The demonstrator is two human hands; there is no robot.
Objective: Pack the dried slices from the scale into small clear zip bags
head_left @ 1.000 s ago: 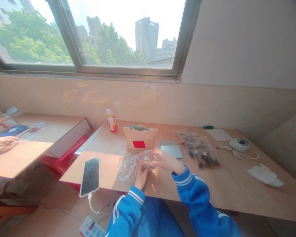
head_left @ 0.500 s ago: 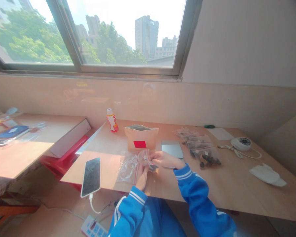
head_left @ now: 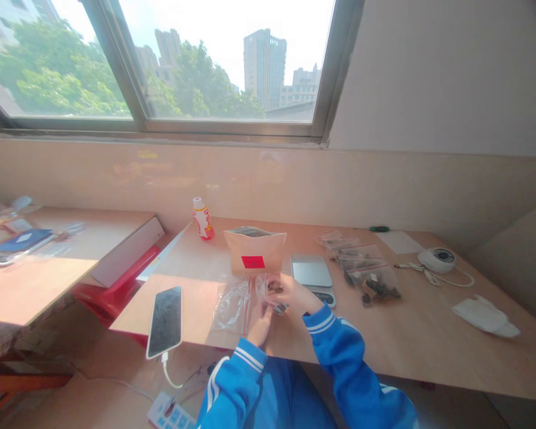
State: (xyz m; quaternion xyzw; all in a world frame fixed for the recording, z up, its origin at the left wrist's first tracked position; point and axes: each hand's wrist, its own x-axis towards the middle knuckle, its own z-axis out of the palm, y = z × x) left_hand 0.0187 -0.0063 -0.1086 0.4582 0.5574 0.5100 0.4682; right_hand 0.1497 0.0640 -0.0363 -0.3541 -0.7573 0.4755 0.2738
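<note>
A small clear zip bag (head_left: 261,287) with a red seal line is held low over the table by my left hand (head_left: 261,325), its fingers closed round the lower part. My right hand (head_left: 297,296) is at the bag's mouth, with curled fingers round some small dark brown pieces (head_left: 274,288). Whether these pieces are inside the bag or just above it, I cannot tell. Just left of my hands lie flat clear zip bags (head_left: 233,304). Behind them stands a brown paper pouch (head_left: 255,247) with a red label, its top open.
To the right is a kitchen scale (head_left: 311,272), then several zip bags of dark pieces (head_left: 377,285). Further right are a white dome camera (head_left: 438,260) with cables and a crumpled white bag (head_left: 486,316). A phone (head_left: 165,322) on a cable overhangs the left edge; a bottle (head_left: 202,219) stands behind.
My right hand has shifted from pinching the bag's edge to its mouth, where brown pieces now show. The scale's display has come into view as the hand turned.
</note>
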